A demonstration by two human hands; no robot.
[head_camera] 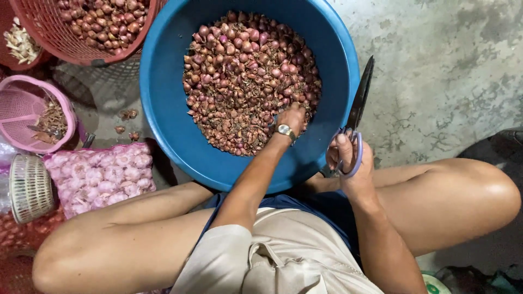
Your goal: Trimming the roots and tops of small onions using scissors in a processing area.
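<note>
While I sit cross-legged on the concrete floor, my right hand (348,158) grips the lilac loop handles of dark-bladed scissors (357,117), fingers curled through them, blades pointing up beside the big round blue plastic tub (163,92). Farther out, my left hand (292,117), wearing a wristwatch (284,130), reaches into the heap of small reddish shallots (245,71), fingers closing on some.

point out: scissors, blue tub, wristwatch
scissors (357,111): head view, on the dark blades above the right hand.
blue tub (163,81): head view, on the bare inner wall at left.
wristwatch (284,129): head view, on the dial at the left wrist.
</note>
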